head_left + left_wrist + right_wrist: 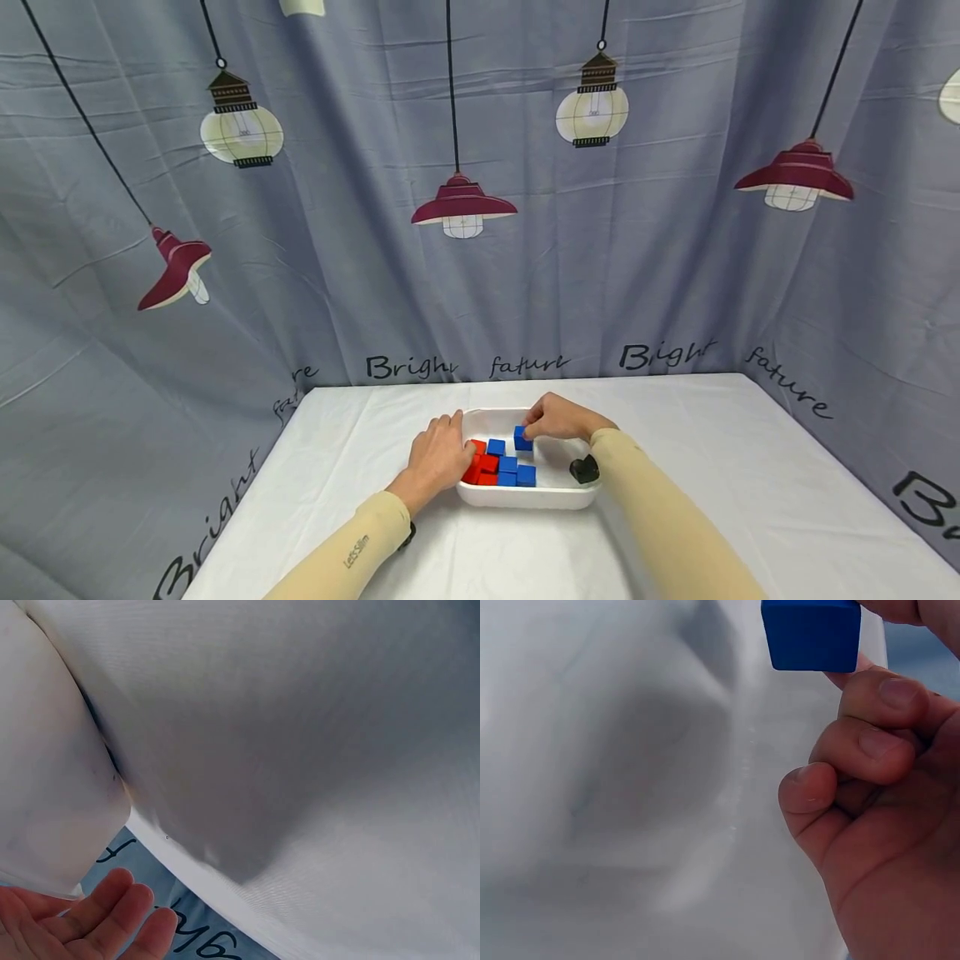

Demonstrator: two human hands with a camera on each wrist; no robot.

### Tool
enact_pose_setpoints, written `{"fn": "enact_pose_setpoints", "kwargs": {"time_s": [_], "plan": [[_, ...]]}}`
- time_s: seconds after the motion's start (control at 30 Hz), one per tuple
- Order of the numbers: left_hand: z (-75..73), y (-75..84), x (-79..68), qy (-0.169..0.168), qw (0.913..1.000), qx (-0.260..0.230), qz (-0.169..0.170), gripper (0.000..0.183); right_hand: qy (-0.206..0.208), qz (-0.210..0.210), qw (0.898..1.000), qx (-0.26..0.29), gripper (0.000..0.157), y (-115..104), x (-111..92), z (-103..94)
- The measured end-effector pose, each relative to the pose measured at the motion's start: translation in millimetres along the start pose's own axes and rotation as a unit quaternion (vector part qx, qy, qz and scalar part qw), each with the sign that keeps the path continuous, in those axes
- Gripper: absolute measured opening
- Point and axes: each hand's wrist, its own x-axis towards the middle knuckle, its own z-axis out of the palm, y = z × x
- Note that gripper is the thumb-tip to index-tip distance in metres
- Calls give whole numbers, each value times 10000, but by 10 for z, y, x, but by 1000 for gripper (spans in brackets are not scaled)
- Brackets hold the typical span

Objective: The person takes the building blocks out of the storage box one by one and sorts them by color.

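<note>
A white tray (525,497) stands on the table, with several red blocks (488,463) at its left and several blue blocks (507,464) beside them. My left hand (441,450) holds the tray's left rim, thumb on the inner side and fingers outside. In the left wrist view, some of its fingers (112,919) stand loosely bent beyond the tray wall. Above the back part of the tray, my right hand (558,417) pinches a blue block (814,634) between thumb and index finger. Its other fingers curl toward the palm, off the block.
A white cloth covers the table (750,483). Behind and beside it hangs a grey-blue curtain (360,250) with printed lamps and lettering. A black device (584,469) sits at my right wrist, over the tray's right end. Bare tray floor (553,465) shows right of the blocks.
</note>
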Motion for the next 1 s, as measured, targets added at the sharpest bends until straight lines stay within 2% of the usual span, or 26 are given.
{"fn": "enact_pose_setpoints", "kwargs": {"time_s": [0.4, 0.6, 0.77, 1.0], "plan": [[-15, -17, -6, 84, 9996, 127, 237, 60, 262, -333, 9987, -291, 21, -99, -158, -250], [-7, -30, -1, 67, 9996, 159, 243, 61, 384, -492, 9976, -308, 26, -94, -229, -435], [-12, -25, -11, 67, 9996, 168, 194, 60, 613, -437, 9968, -265, 31, -21, -305, -587], [-3, -13, -7, 77, 9997, 129, 213, 60, 955, -147, 9950, -272, 38, 117, -427, -763]]}}
